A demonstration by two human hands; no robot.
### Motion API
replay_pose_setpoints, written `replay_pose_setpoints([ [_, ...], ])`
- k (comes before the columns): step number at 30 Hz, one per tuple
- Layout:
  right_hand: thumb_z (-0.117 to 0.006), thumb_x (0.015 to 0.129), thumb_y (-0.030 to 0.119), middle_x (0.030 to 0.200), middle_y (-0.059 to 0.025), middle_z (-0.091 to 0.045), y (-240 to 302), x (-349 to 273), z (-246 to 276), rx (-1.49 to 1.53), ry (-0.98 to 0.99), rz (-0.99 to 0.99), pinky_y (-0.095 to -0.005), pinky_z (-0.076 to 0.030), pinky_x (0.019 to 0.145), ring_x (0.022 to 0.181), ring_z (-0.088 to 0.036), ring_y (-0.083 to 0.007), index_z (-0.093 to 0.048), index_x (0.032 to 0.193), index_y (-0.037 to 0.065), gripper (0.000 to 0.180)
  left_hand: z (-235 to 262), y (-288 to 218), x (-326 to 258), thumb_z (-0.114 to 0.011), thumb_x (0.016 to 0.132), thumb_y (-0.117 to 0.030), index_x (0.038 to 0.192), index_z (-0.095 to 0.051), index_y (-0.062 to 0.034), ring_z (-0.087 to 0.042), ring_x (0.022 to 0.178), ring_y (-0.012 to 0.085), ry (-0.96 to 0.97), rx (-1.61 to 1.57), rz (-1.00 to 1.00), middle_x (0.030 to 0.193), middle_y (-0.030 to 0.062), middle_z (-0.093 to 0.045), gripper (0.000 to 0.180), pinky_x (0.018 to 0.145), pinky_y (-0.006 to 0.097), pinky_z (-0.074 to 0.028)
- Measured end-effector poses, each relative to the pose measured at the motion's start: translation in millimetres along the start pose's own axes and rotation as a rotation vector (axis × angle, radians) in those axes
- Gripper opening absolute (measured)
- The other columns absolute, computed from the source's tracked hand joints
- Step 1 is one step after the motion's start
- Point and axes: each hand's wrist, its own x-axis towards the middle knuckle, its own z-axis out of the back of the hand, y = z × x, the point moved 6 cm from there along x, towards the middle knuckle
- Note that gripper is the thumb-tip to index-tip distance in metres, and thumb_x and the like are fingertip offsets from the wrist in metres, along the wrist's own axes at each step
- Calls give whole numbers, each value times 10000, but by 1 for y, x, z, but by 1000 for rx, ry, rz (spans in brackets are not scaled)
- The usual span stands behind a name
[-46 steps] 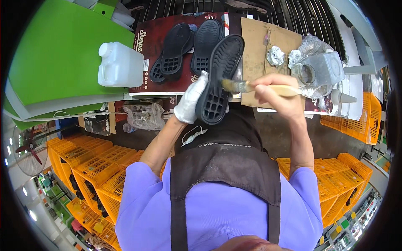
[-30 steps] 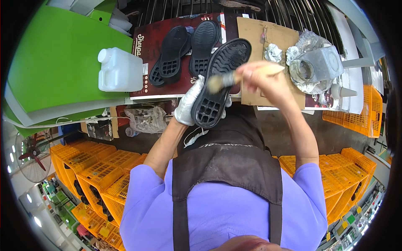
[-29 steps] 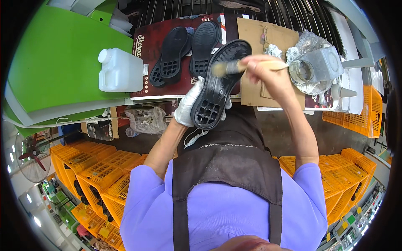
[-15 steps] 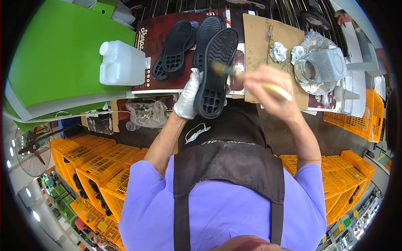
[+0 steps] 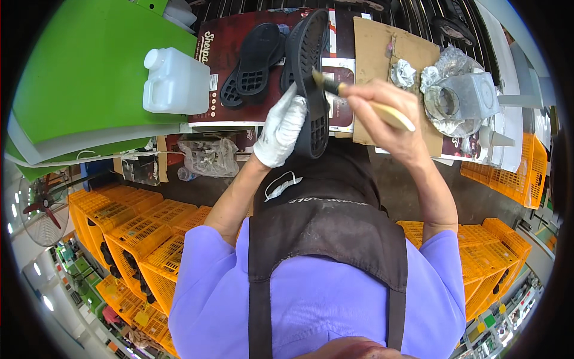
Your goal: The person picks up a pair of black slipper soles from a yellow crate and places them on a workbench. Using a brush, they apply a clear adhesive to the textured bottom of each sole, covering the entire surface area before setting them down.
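Note:
My left hand [image 5: 282, 130], in a white glove, grips a black shoe sole [image 5: 312, 113] by its left side and holds it tilted on edge. Bare, my right hand [image 5: 391, 113] is closed round the pale handle of a paintbrush [image 5: 335, 88]. The bristles touch or nearly touch the sole's right edge; I cannot tell which. Left of the held sole, more black soles [image 5: 254, 60] lie on a dark red printed cardboard sheet [image 5: 218, 45]. Another sole lies partly hidden behind the held one.
A white plastic jug [image 5: 176, 84] stands on the green surface [image 5: 89, 72] at left. On the right are brown cardboard [image 5: 373, 54], crumpled tissue [image 5: 402, 73], a clear cut-open container [image 5: 472, 96] and a nozzle bottle [image 5: 495, 137]. Orange crates [image 5: 137, 227] stand behind me on both sides.
The sole has been turned from facing up onto its edge and shifted slightly away from me. The brush has moved from over its face to its right side.

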Motion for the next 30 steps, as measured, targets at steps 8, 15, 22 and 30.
replay_pose_setpoints([
  [8,-621,808,49,755,-87,-673,4,-4,10,208,72,-242,-261,-505,609,654,-635,-137,-662,846,-18,87,15,-2,-1,-404,980,-311,1354,-329,75,-502,1080,138,14,64,22,1189,104,-547,543,962,262,-370],
  [15,-668,783,5,796,-116,-667,-1,18,7,-133,-206,176,-275,-509,616,686,-653,-187,-657,907,-5,125,-4,-12,-7,-435,936,-456,1351,-338,49,-542,1066,174,101,121,36,1186,120,-549,660,931,295,-418],
  [22,-669,809,79,715,-85,-664,-13,14,-6,38,-113,-154,-240,-500,564,622,-643,-136,-663,853,-10,99,-2,-16,-9,-426,952,-319,1332,-352,80,-472,1129,202,127,197,-15,1224,153,-510,556,986,297,-342],
  [30,-651,830,88,689,-46,-653,-11,24,19,67,-174,-154,-208,-478,548,601,-610,-83,-670,880,-5,108,0,-10,-10,-425,948,-314,1332,-355,80,-470,1130,204,120,111,13,1237,156,-501,554,987,298,-340],
])
